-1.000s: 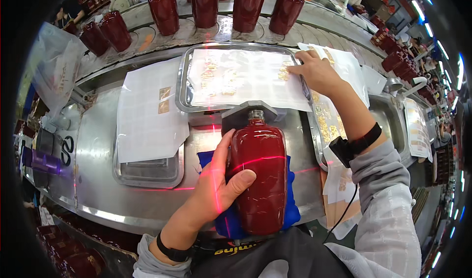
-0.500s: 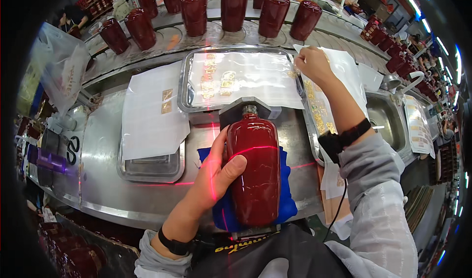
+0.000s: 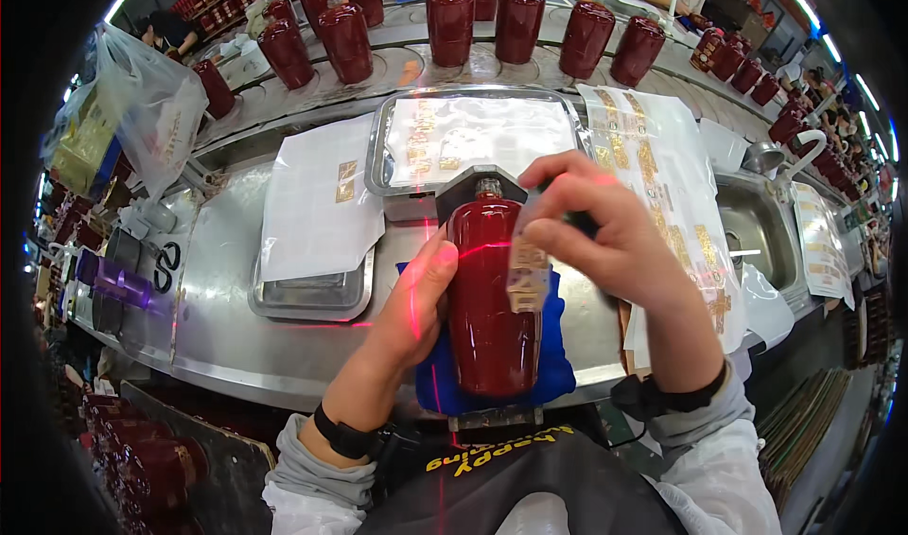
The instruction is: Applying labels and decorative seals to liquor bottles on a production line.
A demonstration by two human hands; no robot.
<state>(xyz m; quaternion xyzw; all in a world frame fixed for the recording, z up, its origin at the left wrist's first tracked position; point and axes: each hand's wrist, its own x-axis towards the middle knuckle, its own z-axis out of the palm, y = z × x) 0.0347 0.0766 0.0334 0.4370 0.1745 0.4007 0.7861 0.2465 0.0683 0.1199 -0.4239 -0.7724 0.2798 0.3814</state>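
A dark red glass bottle lies tilted on a blue cloth, its neck toward a dark angled metal rest. My left hand is wrapped round the bottle's left side, thumb on the glass. At the bottle's right shoulder, my right hand pinches a thin clear decal with gold lettering. The decal hangs against the bottle's right front face; how much of it touches the glass I cannot tell. Red laser lines cross the bottle and my left hand.
White sheets with gold decals lie at the right beside a sink. A metal tray with a decal sheet stands behind the bottle. Further left, another white sheet covers a tray. Several red bottles line the conveyor.
My right hand has come from the sheets at the right to the bottle, with a gold decal in its fingers. My left hand stays on the bottle. The view has shifted slightly.
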